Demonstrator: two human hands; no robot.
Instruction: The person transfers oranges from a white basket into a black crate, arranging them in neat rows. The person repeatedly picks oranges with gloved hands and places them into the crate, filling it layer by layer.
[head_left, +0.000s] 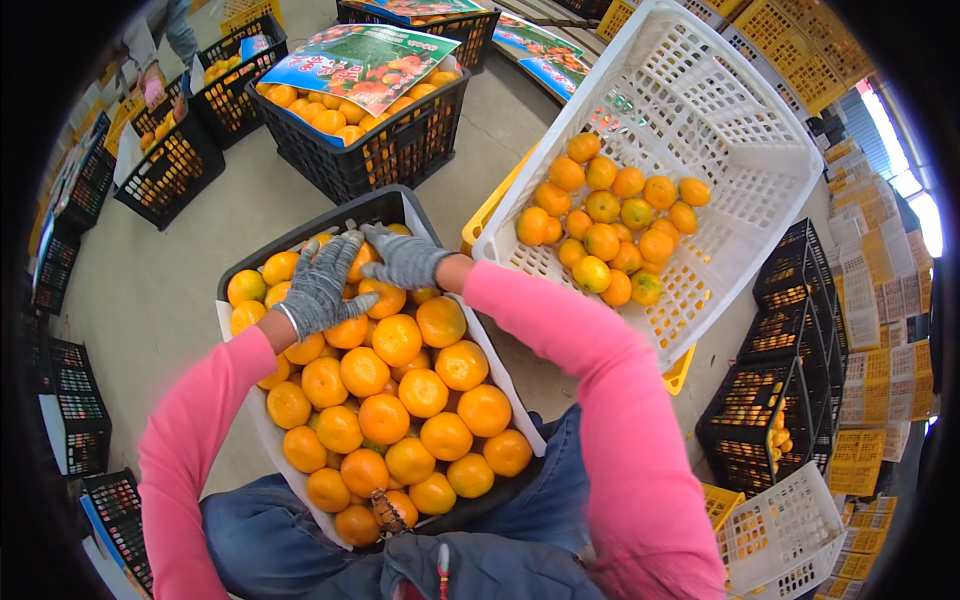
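Observation:
A black plastic crate lined with white paper stands between my knees, heaped with oranges. My left hand, in a grey knit glove, lies palm down with spread fingers on the fruit near the far end. Beside it my right hand, gloved alike, rests on oranges at the far edge; its fingertips are close to those of my left. Whether either hand grips a fruit is not clear. To the right, a tilted white plastic crate holds loose oranges.
Beyond my crate stands a full black crate with a printed sheet on top. More black crates are at the left, where a person's hand shows. Black crates and stacked yellow crates are at the right.

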